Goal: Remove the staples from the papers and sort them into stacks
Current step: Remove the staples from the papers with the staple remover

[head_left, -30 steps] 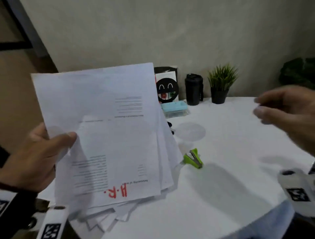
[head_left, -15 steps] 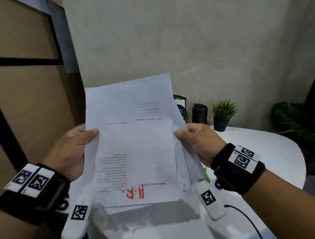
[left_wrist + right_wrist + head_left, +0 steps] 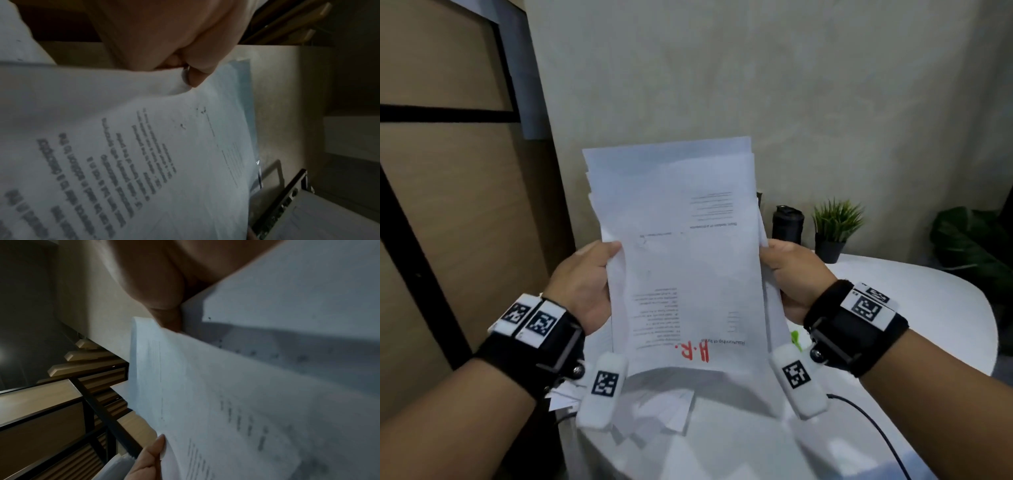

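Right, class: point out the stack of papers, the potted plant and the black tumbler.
stack of papers (image 3: 681, 274), head view, on the blank middle of the top sheet.
potted plant (image 3: 837, 219), head view, on its green leaves.
black tumbler (image 3: 787, 226), head view, on the side of its body.

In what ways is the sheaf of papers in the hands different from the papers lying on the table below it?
The held sheaf stands nearly upright, gripped at its sides by the left hand and right hand; the papers on the table lie flat, untouched. The sheaf is roughly squared, while the table papers are scattered. Both are white sheets.
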{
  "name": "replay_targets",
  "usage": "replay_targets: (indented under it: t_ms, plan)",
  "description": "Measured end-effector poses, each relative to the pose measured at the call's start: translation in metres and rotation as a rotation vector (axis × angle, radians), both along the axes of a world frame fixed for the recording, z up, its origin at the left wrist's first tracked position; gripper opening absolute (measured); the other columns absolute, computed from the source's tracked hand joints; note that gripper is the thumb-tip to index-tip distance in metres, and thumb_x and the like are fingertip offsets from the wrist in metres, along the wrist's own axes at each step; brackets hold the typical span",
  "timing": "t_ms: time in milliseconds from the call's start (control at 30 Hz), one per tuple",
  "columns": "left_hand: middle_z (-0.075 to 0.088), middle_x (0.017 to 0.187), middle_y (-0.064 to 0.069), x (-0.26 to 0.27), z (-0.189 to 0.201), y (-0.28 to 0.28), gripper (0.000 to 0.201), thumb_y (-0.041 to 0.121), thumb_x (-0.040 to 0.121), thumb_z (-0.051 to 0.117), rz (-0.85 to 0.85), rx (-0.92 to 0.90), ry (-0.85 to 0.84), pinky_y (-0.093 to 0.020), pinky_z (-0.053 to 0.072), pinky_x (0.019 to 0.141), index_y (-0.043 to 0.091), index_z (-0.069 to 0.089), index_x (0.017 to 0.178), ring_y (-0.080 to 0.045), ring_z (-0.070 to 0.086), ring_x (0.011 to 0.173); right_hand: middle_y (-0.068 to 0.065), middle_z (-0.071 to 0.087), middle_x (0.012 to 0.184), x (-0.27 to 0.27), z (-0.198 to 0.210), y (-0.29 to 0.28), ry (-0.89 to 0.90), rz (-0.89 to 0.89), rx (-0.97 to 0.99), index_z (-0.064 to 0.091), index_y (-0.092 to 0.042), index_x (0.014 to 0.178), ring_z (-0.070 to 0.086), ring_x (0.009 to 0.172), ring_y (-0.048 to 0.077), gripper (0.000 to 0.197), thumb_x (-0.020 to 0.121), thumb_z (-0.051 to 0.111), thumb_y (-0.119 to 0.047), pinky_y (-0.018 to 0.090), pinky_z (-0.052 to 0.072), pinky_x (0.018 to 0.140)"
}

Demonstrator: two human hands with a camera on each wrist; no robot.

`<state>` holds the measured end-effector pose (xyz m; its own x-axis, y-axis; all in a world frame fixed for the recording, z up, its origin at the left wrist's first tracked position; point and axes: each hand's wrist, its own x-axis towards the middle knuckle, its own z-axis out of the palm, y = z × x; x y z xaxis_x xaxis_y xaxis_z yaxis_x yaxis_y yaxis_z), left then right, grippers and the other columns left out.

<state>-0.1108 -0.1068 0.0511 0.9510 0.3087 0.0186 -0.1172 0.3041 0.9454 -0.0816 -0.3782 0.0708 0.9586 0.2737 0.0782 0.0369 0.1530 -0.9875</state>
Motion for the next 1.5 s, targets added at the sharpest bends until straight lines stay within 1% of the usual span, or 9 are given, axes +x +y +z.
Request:
replay_targets:
  t_ms: [100, 167, 233, 433, 600, 733, 933, 1233, 1500]
  plan:
    - [0.079, 0.1, -0.018, 0.008, 0.014, -0.01, 0.014, 0.02, 0.099, 0.063, 0.117, 0.078, -0.023, -0.044, 0.063, 0.078, 0.01, 0.073, 0.099, -0.037, 0.076, 0.092, 0.013, 0.075, 0.099, 0.01, 0.01, -0.011, -0.007, 0.039, 0.138, 0.067, -0.003, 0.119, 0.074, 0.081, 0.023, 0.056, 0.095, 0.05, -0.05, 0.034, 0.06, 0.066]
    - [0.074, 0.103, -0.02, 0.01, 0.024, -0.018, 0.018, 0.032, 0.095, 0.065, 0.17, 0.223, -0.057, -0.035, 0.059, 0.09, 0.016, 0.072, 0.092, -0.037, 0.072, 0.096, 0.008, 0.076, 0.103, 0.017, 0.016, -0.014, -0.186, -0.005, 0.046, 0.068, -0.009, 0.114, 0.074, 0.089, 0.022, 0.041, 0.091, 0.059, -0.042, 0.037, 0.061, 0.074]
    - [0.059, 0.092, -0.016, 0.01, 0.033, -0.031, 0.024, 0.031, 0.101, 0.057, 0.225, 0.338, -0.128, -0.011, 0.048, 0.069, 0.009, 0.066, 0.101, -0.018, 0.06, 0.076, 0.005, 0.075, 0.107, 0.025, 0.018, -0.01, -0.398, -0.157, -0.225, 0.069, -0.016, 0.106, 0.072, 0.098, 0.024, 0.02, 0.087, 0.072, -0.023, 0.047, 0.057, 0.09]
    - [0.035, 0.057, 0.014, 0.008, 0.027, -0.049, 0.035, 0.015, 0.103, 0.049, 0.291, 0.285, -0.264, -0.023, 0.031, 0.055, 0.019, 0.033, 0.072, -0.007, 0.032, 0.054, 0.0, 0.076, 0.1, 0.027, -0.003, 0.005, -0.447, -0.301, -0.125, 0.072, -0.021, 0.092, 0.073, 0.092, 0.02, 0.015, 0.089, 0.067, -0.007, 0.045, 0.059, 0.086]
    - [0.041, 0.08, -0.003, -0.003, -0.014, -0.035, 0.034, 0.03, 0.09, 0.05, 0.196, 0.368, -0.117, -0.032, 0.034, 0.068, -0.003, 0.043, 0.092, -0.015, 0.039, 0.074, -0.005, 0.077, 0.091, 0.018, -0.039, 0.009, -0.363, -0.205, -0.052, 0.072, -0.017, 0.09, 0.074, 0.087, 0.016, 0.024, 0.081, 0.074, 0.005, 0.032, 0.057, 0.078]
    - [0.036, 0.077, -0.005, -0.003, -0.005, -0.038, 0.015, 0.021, 0.093, 0.048, 0.191, 0.367, -0.167, -0.031, 0.03, 0.061, 0.013, 0.041, 0.084, -0.016, 0.035, 0.07, 0.002, 0.077, 0.092, 0.024, -0.029, 0.019, -0.347, -0.248, 0.037, 0.073, -0.009, 0.094, 0.074, 0.085, 0.021, 0.023, 0.08, 0.072, 0.009, 0.034, 0.06, 0.075]
    - [0.07, 0.088, 0.003, 0.002, -0.012, -0.022, 0.017, 0.024, 0.087, 0.048, 0.182, 0.346, -0.094, -0.034, 0.047, 0.077, 0.02, 0.064, 0.092, -0.019, 0.061, 0.086, 0.015, 0.074, 0.106, 0.034, -0.032, 0.017, -0.309, -0.206, 0.093, 0.072, -0.006, 0.101, 0.071, 0.1, 0.032, 0.031, 0.073, 0.077, 0.006, 0.046, 0.056, 0.091]
    - [0.075, 0.115, -0.006, 0.01, -0.022, -0.027, 0.033, 0.009, 0.095, 0.049, 0.08, 0.308, -0.094, -0.031, 0.053, 0.079, 0.017, 0.068, 0.121, -0.022, 0.069, 0.102, 0.011, 0.076, 0.099, 0.038, -0.031, 0.025, -0.272, -0.213, 0.168, 0.072, -0.007, 0.097, 0.073, 0.09, 0.027, 0.027, 0.076, 0.073, 0.01, 0.037, 0.058, 0.079]
    - [0.078, 0.109, -0.005, 0.019, -0.029, -0.025, 0.025, 0.014, 0.094, 0.056, 0.049, 0.293, -0.073, -0.028, 0.053, 0.073, 0.014, 0.068, 0.117, -0.02, 0.072, 0.094, 0.013, 0.076, 0.099, 0.039, -0.033, 0.02, -0.239, -0.199, 0.176, 0.073, -0.008, 0.092, 0.073, 0.091, 0.031, 0.024, 0.076, 0.074, 0.009, 0.043, 0.058, 0.084]
